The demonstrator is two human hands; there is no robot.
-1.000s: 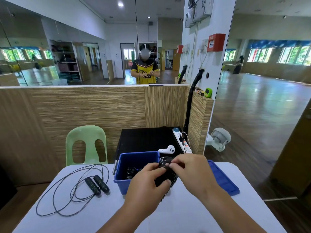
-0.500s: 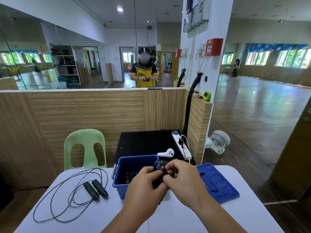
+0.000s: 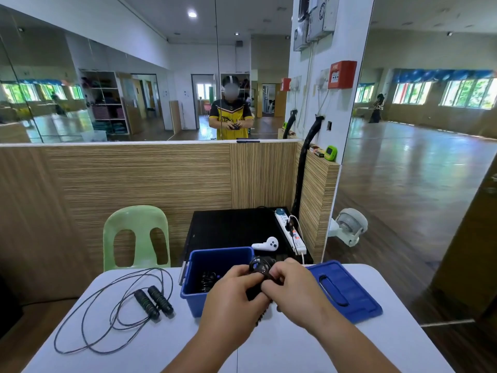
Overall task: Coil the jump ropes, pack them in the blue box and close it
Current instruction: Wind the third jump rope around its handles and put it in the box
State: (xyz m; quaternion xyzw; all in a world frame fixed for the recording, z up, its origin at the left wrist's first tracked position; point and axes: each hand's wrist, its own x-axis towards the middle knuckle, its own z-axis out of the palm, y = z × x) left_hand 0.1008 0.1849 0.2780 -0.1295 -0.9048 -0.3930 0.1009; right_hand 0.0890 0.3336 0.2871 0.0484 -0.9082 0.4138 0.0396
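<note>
My left hand [image 3: 233, 294] and my right hand [image 3: 294, 288] together grip a coiled black jump rope [image 3: 260, 265] just above the near right corner of the open blue box [image 3: 192, 271]. The rope's handles stick down between my palms and are mostly hidden. Inside the box lies another dark coiled rope [image 3: 207, 281]. A loose jump rope [image 3: 113, 310] sprawls on the white table [image 3: 150, 345] to the left, its two black handles side by side. The blue lid [image 3: 343, 290] lies flat to the right of the box.
A green plastic chair [image 3: 137, 235] stands behind the table's left side. Beyond the box sits a black low cabinet [image 3: 228, 227] with a white controller [image 3: 266, 244] and a power strip [image 3: 290, 232]. A wood-panelled wall with mirrors rises behind.
Both hands have kept working the coiled rope, shifting slightly toward the box. The camera has tilted up a little, so the table appears lower in the view.
</note>
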